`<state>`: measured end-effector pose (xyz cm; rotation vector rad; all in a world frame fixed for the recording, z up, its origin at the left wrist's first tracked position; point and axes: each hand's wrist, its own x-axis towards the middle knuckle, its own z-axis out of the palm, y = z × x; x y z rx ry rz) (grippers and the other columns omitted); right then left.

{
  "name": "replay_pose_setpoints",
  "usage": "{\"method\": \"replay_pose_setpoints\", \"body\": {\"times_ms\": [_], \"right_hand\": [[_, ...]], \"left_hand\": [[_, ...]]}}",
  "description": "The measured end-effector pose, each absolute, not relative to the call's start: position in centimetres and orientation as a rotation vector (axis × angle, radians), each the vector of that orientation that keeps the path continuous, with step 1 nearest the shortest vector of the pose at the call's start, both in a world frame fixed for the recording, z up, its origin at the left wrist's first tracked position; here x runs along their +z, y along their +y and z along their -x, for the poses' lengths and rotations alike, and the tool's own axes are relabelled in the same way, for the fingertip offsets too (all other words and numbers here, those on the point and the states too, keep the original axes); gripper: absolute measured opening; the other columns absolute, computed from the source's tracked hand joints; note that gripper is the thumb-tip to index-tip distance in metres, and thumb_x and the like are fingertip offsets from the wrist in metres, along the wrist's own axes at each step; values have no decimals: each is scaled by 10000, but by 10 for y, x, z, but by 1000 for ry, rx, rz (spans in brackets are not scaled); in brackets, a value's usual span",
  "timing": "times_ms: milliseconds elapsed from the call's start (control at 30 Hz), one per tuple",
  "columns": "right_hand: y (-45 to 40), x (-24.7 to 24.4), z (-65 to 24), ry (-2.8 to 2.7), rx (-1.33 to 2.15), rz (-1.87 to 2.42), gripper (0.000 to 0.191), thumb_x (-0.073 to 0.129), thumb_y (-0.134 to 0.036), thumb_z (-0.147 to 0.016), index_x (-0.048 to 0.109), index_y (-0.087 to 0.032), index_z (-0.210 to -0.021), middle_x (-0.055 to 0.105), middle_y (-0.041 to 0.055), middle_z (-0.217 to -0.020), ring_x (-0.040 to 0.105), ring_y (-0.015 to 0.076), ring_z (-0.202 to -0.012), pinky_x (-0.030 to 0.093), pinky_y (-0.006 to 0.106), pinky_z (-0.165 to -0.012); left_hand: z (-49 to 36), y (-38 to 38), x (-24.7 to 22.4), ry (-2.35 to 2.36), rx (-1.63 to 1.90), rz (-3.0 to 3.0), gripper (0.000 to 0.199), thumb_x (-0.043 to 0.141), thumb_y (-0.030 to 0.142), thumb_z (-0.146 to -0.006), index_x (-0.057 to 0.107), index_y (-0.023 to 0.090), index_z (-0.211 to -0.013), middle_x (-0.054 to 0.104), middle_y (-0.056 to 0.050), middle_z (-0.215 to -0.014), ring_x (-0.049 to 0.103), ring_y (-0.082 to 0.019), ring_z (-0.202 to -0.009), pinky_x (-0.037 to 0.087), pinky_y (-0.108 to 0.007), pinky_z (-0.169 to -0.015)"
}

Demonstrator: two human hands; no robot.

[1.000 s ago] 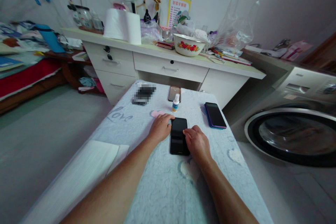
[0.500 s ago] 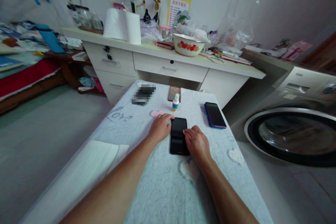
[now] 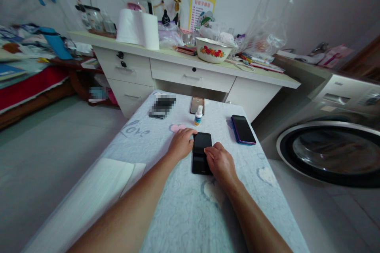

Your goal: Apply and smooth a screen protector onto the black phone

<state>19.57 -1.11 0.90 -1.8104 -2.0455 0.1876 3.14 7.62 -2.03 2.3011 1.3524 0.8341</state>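
A black smartphone (image 3: 202, 162) lies flat, screen up, on the cloth-covered table. At its upper left corner and left edge, my left hand (image 3: 181, 143) holds it with curled fingers. My right hand (image 3: 221, 162) is closed in a pinch over the right half of the screen. Whatever those fingertips hold is hidden or too small to make out. Just beyond the phone stands a small white spray bottle (image 3: 198, 116) with a blue and yellow label.
A gold phone or case (image 3: 197, 105) lies behind the bottle, and stacked phones (image 3: 243, 129) lie at the right. A blurred-out dark item (image 3: 162, 106) is far left. White folded material (image 3: 109, 178) covers the left edge. Beyond are a desk (image 3: 192, 77) and a washing machine (image 3: 332, 142).
My right hand has slid slightly left over the screen, its fingertips now further in from the right edge. My left hand and the phone stay in place.
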Motion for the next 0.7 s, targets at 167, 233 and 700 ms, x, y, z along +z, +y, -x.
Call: {"method": "replay_pose_setpoints", "body": {"times_ms": [167, 233, 700], "right_hand": [[-11, 8, -196, -2069, 178, 1791, 224, 494, -183, -889, 708, -237, -928, 575, 25, -843, 558, 124, -741, 372, 201, -637], [-11, 7, -196, -2069, 173, 1787, 228, 493, -181, -888, 710, -238, -930, 577, 25, -845, 558, 123, -740, 373, 202, -635], [-12, 10, -196, -2041, 201, 1806, 222, 490, -199, -898, 705, -236, -935, 573, 20, -848, 570, 127, -765, 378, 201, -658]], "left_hand": [[-32, 77, -20, 1351, 823, -2306, 367, 490, 51, -735, 612, 202, -1047, 656, -40, -1106, 552, -212, -1058, 418, -362, -962], [-32, 77, -20, 1353, 818, -2307, 371, 491, 53, -732, 611, 206, -1048, 654, -36, -1113, 552, -212, -1064, 418, -360, -963], [-32, 78, -21, 1346, 830, -2302, 349, 497, 65, -736, 610, 197, -1038, 652, -46, -1107, 551, -214, -1035, 418, -366, -948]]}}
